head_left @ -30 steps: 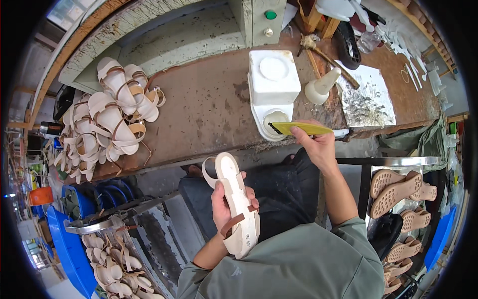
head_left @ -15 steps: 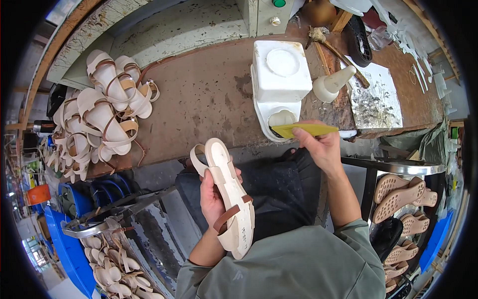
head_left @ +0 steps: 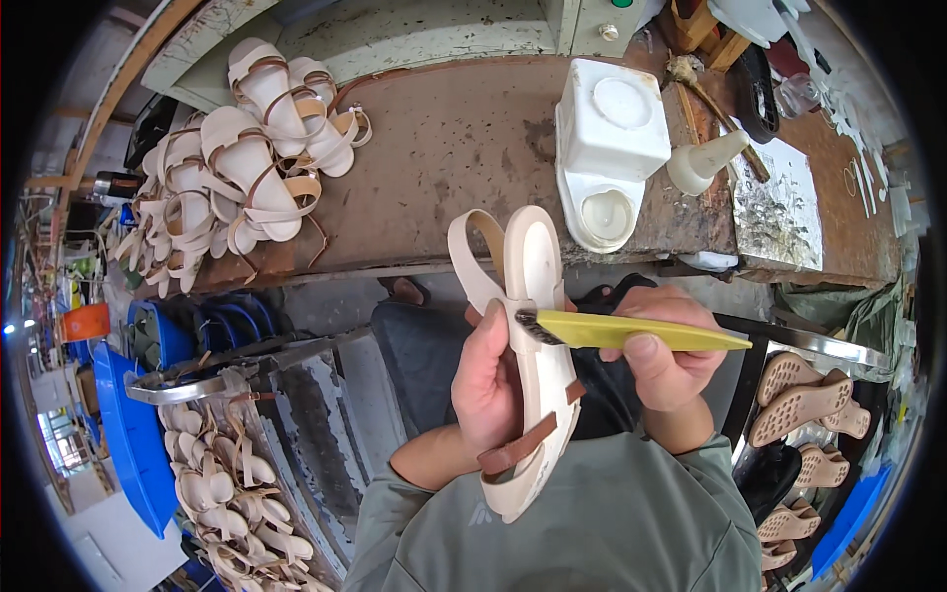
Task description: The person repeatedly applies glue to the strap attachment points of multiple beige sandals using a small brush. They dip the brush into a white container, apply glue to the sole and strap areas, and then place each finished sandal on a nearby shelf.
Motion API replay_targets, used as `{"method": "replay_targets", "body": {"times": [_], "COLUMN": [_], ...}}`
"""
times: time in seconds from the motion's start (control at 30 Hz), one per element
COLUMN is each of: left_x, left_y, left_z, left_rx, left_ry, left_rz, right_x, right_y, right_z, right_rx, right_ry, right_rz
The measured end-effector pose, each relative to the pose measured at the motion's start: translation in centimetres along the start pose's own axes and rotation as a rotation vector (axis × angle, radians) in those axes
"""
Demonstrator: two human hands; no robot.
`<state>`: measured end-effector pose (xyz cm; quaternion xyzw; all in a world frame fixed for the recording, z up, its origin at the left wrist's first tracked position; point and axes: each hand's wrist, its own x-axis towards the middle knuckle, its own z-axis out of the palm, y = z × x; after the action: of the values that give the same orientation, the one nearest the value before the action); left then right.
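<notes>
My left hand [head_left: 483, 380] is closed around the middle of a cream sandal [head_left: 536, 259], held upright with its underside facing me. A cream strap loops out at the top, and a brown strap crosses near its lower end. A flat, yellow-green-handled brush [head_left: 631, 332] is gripped between the thumb and fingers of my right hand [head_left: 676, 365]. Its dark bristles rest on the edge of the sandal, beside my left thumb. Beyond my hands, a white plastic dispenser [head_left: 610, 128] with a small round cup at its front stands on the workbench [head_left: 444, 148].
Cream sandals [head_left: 247, 148] are heaped on the bench's left, with more sandals [head_left: 222, 474] on a lower rack. Tan soles [head_left: 799, 405] fill a rack at my right. A cone-shaped plastic piece [head_left: 705, 163] and stained paper [head_left: 779, 212] lie right of the dispenser.
My right hand has brought the brush from the dispenser's cup down to the sandal. My left hand has raised the sandal slightly and shifted it right. The view has shifted too.
</notes>
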<state>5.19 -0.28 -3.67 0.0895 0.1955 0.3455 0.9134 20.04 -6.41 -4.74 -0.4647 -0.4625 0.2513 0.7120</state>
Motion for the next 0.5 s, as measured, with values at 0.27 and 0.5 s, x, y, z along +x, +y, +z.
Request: {"method": "replay_targets", "body": {"times": [0.27,0.5], "left_x": [-2.5,-3.9], "left_y": [-0.1,0.0], "left_z": [0.6,1.3], "left_rx": [0.210,0.263], "left_ry": [-0.050,-0.079], "left_rz": [0.036,0.043], "right_x": [0.5,-1.1], "right_y": [-1.2,-2.6], "right_z": [0.4,0.3], "right_rx": [-0.050,-0.088], "right_ry": [-0.094,-0.184], "right_rz": [-0.235,-0.300]}}
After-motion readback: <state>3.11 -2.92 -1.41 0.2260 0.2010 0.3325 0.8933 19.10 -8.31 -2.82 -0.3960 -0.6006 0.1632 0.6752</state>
